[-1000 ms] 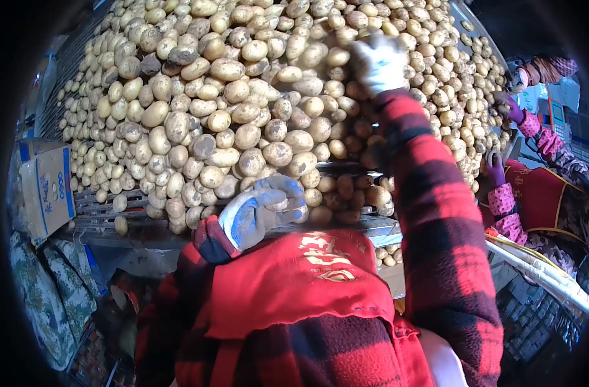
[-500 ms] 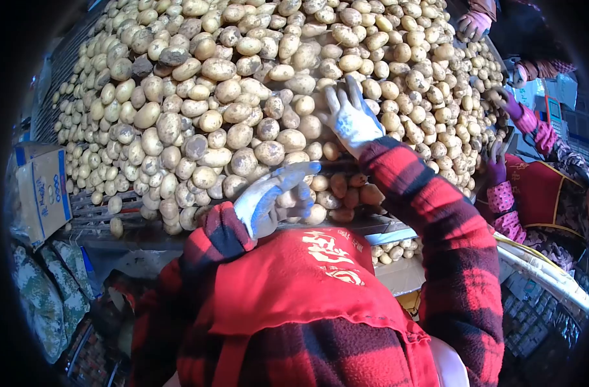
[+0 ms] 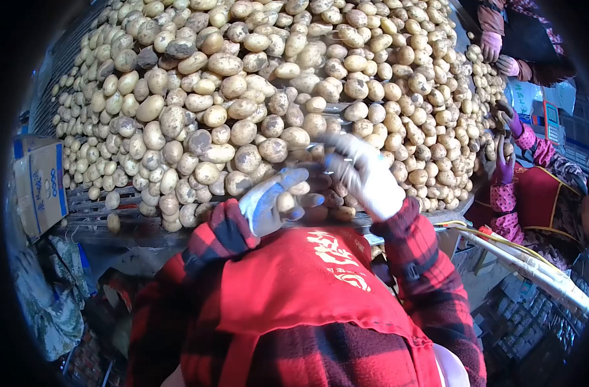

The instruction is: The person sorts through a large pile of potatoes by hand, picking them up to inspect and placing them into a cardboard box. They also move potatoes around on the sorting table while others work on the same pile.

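Note:
Potatoes (image 3: 233,87) lie in a large heap on a slatted surface in front of me. My left hand (image 3: 269,203), in a white and blue work glove, is at the near edge of the heap, its fingers curled around a small potato (image 3: 285,202). My right hand (image 3: 367,175), gloved the same way, is just right of the left one, over the near potatoes. Its fingers are smeared by motion, so what they hold is hidden. Bare slats (image 3: 335,111) show in a small gap in the heap beyond it.
A cardboard box (image 3: 44,187) stands at the left edge. Along the right side are co-workers' gloved hands (image 3: 492,46) and a purple-gloved hand (image 3: 505,161). A long white pole-like object (image 3: 533,264) lies at right, and an orange device (image 3: 552,122) stands beyond.
My right hand has come back from the heap toward my body and my left hand; a gap shows where it was. My left hand has barely moved. Co-workers' hands at right have shifted.

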{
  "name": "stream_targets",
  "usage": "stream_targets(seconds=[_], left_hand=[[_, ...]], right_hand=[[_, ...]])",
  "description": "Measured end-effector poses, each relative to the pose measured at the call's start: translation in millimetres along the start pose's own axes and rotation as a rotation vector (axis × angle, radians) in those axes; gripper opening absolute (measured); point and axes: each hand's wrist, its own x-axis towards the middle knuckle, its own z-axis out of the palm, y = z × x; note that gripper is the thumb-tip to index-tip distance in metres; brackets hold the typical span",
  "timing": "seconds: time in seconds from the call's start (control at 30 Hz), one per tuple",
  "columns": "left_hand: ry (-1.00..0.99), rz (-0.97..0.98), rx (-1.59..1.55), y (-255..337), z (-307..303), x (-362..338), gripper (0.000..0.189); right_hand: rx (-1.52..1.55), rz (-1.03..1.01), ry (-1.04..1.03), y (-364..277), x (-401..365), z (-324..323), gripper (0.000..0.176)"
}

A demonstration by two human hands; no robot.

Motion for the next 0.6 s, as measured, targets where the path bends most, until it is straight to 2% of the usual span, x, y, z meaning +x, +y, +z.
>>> stream_targets(seconds=[0.03, 0.07, 0.1, 0.17, 0.23, 0.27, 0.3, 0.33, 0.37, 0.43, 0.47, 0.5, 0.57, 0.6], left_hand=[[0.026, -0.114, -0.184, -0.7, -4.5, -0.2, 0.053], [0.054, -0.228, -0.363, -0.2, -7.6, -0.7, 0.049], [0.057, -0.193, -0.246, 0.8, -7.0, -0.9, 0.046], [0.078, -0.133, -0.076, 2.0, -1.8, -5.2, 0.041], [0.115, -0.083, 0.038, 3.4, 3.4, -10.3, 0.037], [0.138, -0.162, -0.113, 3.3, -2.7, -15.7, 0.035], [0.162, -0.225, -0.266, 5.4, -8.2, -16.6, 0.033], [0.234, -0.201, -0.245, 17.9, -0.9, -24.2, 0.028], [0.118, -0.091, -0.113, 16.6, -11.2, -31.3, 0.022], [0.251, -0.137, -0.321, 16.5, -17.8, -39.6, 0.023], [0.24, -0.096, -0.312, 12.0, -20.0, -38.6, 0.025], [0.228, -0.052, -0.302, 4.4, -22.6, -34.0, 0.026], [0.181, -0.037, -0.267, 1.4, -17.0, -27.5, 0.031], [0.145, -0.062, -0.239, 9.0, -9.7, -24.0, 0.033]], right_hand=[[-0.064, 0.014, 0.138, 14.5, 11.9, 3.9, 0.038], [-0.301, -0.096, 0.229, 30.1, 28.5, 9.8, 0.033], [-0.501, -0.143, 0.242, 29.9, 41.4, 12.3, 0.03], [-0.69, -0.363, 0.308, 56.1, 75.1, 34.2, 0.029], [-0.803, -0.301, 0.165, 80.0, 84.0, 44.3, 0.028], [-0.87, -0.264, 0.113, 79.0, 81.5, 37.9, 0.028], [-0.84, -0.244, 0.146, 85.8, 70.6, 29.8, 0.026], [-0.895, -0.183, 0.139, 93.5, 62.8, 20.3, 0.025], [-0.95, -0.12, 0.131, 95.8, 57.7, 13.0, 0.024], [-1.121, -0.018, 0.135, 89.5, 56.1, 4.3, 0.019], [-1.047, 0.002, 0.174, 81.1, 60.6, 3.4, 0.018], [-1.012, -0.232, 0.277, 78.3, 68.5, 6.2, 0.024], [-0.948, -0.264, -0.002, 57.4, 88.7, 25.3, 0.029], [-1.07, -0.209, -0.051, 51.5, 100.6, 39.6, 0.028]])
